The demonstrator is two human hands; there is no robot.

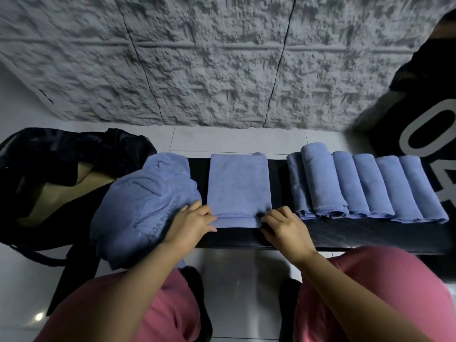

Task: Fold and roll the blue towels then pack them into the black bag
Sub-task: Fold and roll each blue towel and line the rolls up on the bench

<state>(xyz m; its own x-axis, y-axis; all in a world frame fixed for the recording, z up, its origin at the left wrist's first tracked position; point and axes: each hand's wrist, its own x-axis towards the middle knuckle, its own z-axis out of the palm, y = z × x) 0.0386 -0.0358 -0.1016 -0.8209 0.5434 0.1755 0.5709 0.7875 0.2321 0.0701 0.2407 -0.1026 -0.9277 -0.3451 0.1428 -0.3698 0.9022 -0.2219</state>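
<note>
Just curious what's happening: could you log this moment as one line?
step: start roll | left hand: grips folded towel near edge | right hand: same | rolled towels: row on right | black bag: left

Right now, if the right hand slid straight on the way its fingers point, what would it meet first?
The folded towel, at its near right corner, which the right hand seems already to pinch. Further along that line, probably the left hand at the other corner.
</note>
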